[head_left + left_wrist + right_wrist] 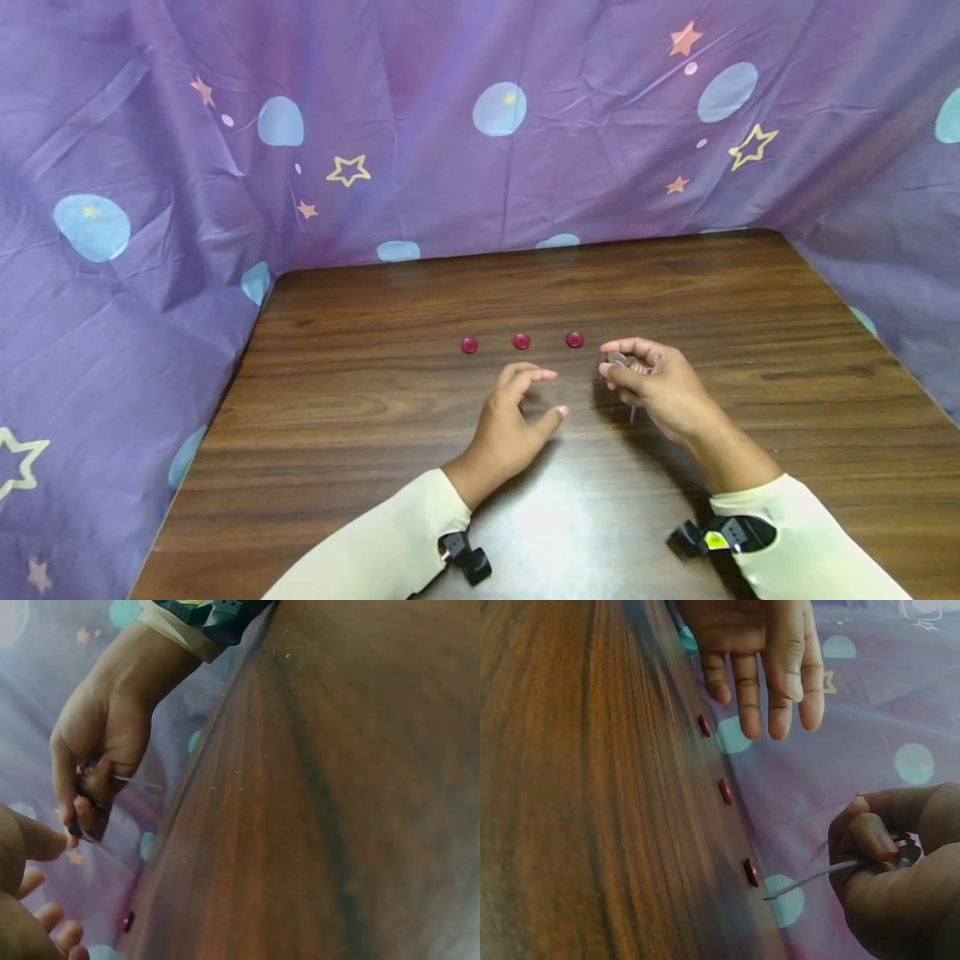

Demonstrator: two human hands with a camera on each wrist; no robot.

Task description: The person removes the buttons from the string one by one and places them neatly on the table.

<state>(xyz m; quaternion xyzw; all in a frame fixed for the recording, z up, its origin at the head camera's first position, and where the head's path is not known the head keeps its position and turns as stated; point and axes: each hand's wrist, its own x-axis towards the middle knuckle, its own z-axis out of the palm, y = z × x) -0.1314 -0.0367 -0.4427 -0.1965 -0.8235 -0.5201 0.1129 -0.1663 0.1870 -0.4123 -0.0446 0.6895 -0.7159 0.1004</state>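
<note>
Three small, round, dark red discs lie in a row on the wooden table: a left disc (468, 345), a middle disc (521, 342) and a right disc (574, 339). Just right of the row, my right hand (660, 387) pinches a small dark, shiny object (907, 852) between thumb and fingers above the table. A thin pale lavender cord (817, 874) sticks out from the curled fingers. Most of what this hand holds is hidden. My left hand (513, 421) hovers nearer than the discs, its fingers spread and loosely bent, holding nothing.
The brown wooden table (360, 333) reaches back to a purple curtain (435, 167) printed with stars and blue spots, which also hangs at both sides. Each wrist carries a small black camera, a left one (468, 558) and a right one (723, 535), over pale sleeves.
</note>
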